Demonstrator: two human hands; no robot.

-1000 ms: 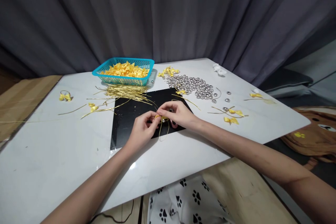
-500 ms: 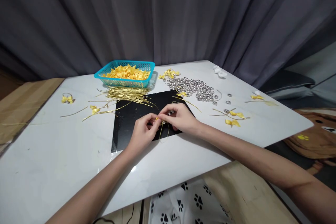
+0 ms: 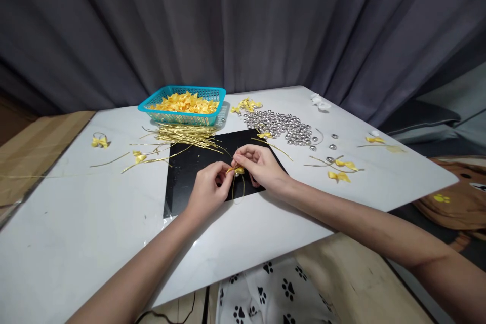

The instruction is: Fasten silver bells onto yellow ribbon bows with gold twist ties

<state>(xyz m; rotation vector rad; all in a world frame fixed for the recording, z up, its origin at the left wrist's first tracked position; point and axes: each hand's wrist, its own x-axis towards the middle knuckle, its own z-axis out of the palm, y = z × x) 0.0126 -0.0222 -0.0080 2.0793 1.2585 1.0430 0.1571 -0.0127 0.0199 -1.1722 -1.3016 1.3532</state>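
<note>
Over a black mat (image 3: pixel 190 174) on the white table (image 3: pixel 94 223), my left hand (image 3: pixel 207 190) and my right hand (image 3: pixel 258 164) meet fingertip to fingertip. Both pinch a small yellow ribbon bow (image 3: pixel 238 170) with a silver bead at its middle. Thin gold wire ends (image 3: pixel 234 190) hang down from the bow onto the mat. Each hand's fingers are closed on the bow.
A teal basket (image 3: pixel 182 106) of yellow bows stands at the back. A bundle of gold wires (image 3: pixel 184 134) lies before it. Silver beads (image 3: pixel 281 124) are heaped to the right. Finished bows (image 3: pixel 339 169) lie scattered right and left (image 3: pixel 99 142). A dark curtain hangs behind.
The hands stayed together over the mat; the bow between the fingertips shows more plainly now. The view shifted slightly.
</note>
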